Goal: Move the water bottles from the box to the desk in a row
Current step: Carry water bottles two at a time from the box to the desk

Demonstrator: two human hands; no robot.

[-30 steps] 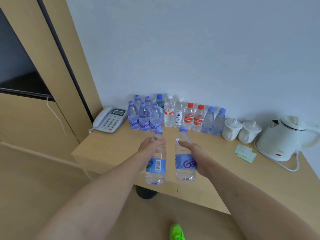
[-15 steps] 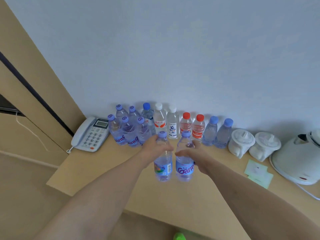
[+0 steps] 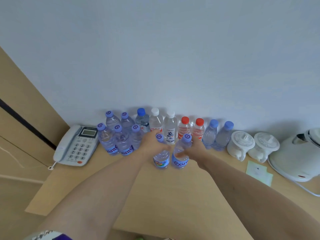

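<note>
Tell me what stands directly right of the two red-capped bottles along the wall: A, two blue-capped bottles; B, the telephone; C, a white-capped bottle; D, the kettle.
A: two blue-capped bottles stand right of the red-capped bottles, before the white lidded cups.

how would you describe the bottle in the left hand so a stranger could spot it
Start at the grey telephone on the desk's left end, pass the purple-capped cluster beside it to the two bottles being gripped. The left hand holds the left bottle; its label shows a multicoloured patch, its neighbour's white lettering.
</note>
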